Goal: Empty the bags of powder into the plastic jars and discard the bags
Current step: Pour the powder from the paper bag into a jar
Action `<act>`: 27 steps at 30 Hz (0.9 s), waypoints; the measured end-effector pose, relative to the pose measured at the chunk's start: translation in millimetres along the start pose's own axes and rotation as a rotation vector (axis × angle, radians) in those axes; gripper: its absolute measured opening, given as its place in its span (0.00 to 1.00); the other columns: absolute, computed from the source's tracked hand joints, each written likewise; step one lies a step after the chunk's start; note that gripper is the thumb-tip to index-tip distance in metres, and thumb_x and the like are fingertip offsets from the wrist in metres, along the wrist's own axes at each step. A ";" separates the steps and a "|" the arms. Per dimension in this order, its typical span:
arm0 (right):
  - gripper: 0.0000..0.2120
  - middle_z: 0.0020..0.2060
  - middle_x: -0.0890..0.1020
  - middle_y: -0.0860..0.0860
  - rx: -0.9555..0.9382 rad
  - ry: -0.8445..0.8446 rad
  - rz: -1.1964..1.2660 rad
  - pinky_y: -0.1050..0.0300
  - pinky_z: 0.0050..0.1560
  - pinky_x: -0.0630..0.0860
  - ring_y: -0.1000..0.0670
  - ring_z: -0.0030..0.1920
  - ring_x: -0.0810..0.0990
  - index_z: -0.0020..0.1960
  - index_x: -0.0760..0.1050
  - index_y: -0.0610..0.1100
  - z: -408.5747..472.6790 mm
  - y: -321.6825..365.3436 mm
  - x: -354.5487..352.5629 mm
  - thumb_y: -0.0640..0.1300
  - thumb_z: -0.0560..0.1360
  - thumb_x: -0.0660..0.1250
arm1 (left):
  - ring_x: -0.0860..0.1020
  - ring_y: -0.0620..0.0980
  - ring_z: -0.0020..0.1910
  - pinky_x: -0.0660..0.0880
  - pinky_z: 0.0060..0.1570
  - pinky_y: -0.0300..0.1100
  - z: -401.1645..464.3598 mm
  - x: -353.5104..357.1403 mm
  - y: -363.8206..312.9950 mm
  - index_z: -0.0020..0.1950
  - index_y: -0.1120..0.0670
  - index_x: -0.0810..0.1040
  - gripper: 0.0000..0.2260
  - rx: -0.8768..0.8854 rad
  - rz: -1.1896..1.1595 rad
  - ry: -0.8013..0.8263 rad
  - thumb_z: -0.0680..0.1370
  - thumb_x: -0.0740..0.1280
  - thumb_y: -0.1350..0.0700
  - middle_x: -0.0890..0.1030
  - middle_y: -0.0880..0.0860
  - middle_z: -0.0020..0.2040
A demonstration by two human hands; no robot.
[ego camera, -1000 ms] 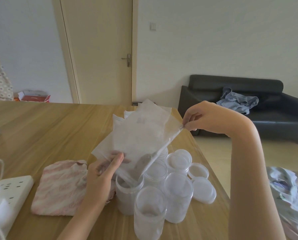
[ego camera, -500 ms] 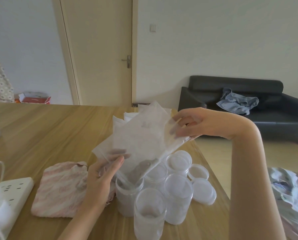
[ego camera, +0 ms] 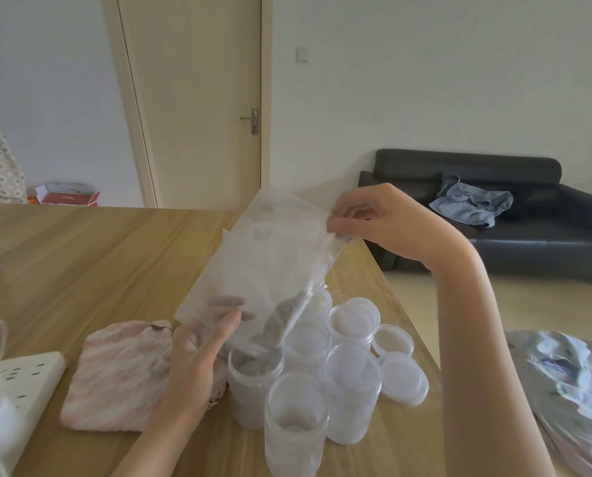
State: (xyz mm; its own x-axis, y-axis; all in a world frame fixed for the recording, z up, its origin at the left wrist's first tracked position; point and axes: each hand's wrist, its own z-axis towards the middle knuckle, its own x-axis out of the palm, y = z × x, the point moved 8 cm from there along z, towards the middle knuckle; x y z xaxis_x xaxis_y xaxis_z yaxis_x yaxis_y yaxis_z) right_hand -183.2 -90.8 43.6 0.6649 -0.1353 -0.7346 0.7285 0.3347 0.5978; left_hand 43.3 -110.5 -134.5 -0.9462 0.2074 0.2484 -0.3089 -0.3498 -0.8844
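On the wooden table [ego camera: 91,256], below the two gripping hands, stands a cluster of clear plastic jars [ego camera: 351,383], with loose lids [ego camera: 392,340] off to the right of them and a pink striped cloth [ego camera: 115,373] just left of the lower hand. Since a second ago the bag [ego camera: 270,266] has swung steeper: its top corner has been lifted higher, and the grey powder [ego camera: 281,318] has slid down into the low corner, which sits at the mouth of the open jar [ego camera: 253,380]. By my reckoning the pour is well under way, with the bag nearly drained. The right hand [ego camera: 380,225], above, pinches the raised top edge between thumb and fingertips. The left hand [ego camera: 198,352], below, has its thumb in front and fingers behind the film, closed lightly on the bag's lower part beside the jar's rim.
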 end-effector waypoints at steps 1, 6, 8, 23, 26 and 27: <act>0.04 0.36 0.84 0.52 -0.004 0.012 0.004 0.60 0.51 0.78 0.52 0.40 0.83 0.44 0.81 0.45 0.3 2.2 2.4 0.44 0.76 0.69 | 0.83 0.48 0.39 0.77 0.38 0.46 0.0 -0.2 -0.9 0.45 0.55 0.85 0.20 0.006 0.005 -0.007 0.70 0.76 0.38 0.85 0.49 0.49; 0.04 0.35 0.83 0.53 -0.021 -0.022 -0.007 0.59 0.49 0.78 0.54 0.39 0.82 0.43 0.81 0.46 0.2 7.5 1.4 0.44 0.76 0.69 | 0.83 0.59 0.52 0.77 0.53 0.58 2.5 -3.6 2.4 0.40 0.54 0.86 0.14 0.023 -0.005 -0.068 0.66 0.79 0.43 0.85 0.51 0.54; 0.04 0.35 0.83 0.53 -0.020 -0.016 -0.023 0.59 0.50 0.78 0.54 0.39 0.83 0.43 0.81 0.46 -0.6 7.8 1.0 0.44 0.76 0.69 | 0.84 0.56 0.51 0.78 0.53 0.56 2.8 -4.6 4.3 0.39 0.53 0.86 0.10 0.017 -0.010 -0.073 0.66 0.77 0.47 0.85 0.50 0.53; 0.04 0.36 0.82 0.53 -0.058 -0.098 -0.018 0.59 0.48 0.78 0.53 0.38 0.81 0.43 0.80 0.46 -3.4 16.3 -7.2 0.44 0.76 0.69 | 0.84 0.53 0.44 0.80 0.40 0.41 3.5 -2.3 5.9 0.42 0.56 0.84 0.17 -0.009 -0.112 -0.009 0.65 0.80 0.44 0.84 0.54 0.44; 0.04 0.36 0.81 0.54 -0.080 -0.102 -0.021 0.59 0.47 0.77 0.54 0.38 0.80 0.42 0.80 0.47 -3.4 22.1 -4.3 0.44 0.76 0.68 | 0.84 0.55 0.44 0.80 0.43 0.44 3.6 -2.0 7.2 0.43 0.56 0.84 0.19 -0.017 -0.113 -0.001 0.65 0.80 0.42 0.84 0.55 0.42; 0.04 0.36 0.81 0.54 -0.081 -0.133 -0.027 0.59 0.47 0.77 0.54 0.39 0.79 0.42 0.80 0.47 -3.7 22.7 -6.8 0.44 0.76 0.69 | 0.84 0.56 0.45 0.80 0.44 0.46 3.8 -2.7 8.2 0.43 0.56 0.84 0.19 -0.017 -0.109 -0.001 0.65 0.80 0.42 0.84 0.56 0.42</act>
State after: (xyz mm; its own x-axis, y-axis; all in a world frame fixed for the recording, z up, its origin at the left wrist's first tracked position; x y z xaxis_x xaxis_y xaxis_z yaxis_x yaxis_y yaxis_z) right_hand -171.8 -78.9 61.0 0.6654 -0.2653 -0.6978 0.7340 0.4028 0.5468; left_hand 43.0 -117.4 -140.9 -0.9074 0.2422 0.3435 -0.4079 -0.3096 -0.8590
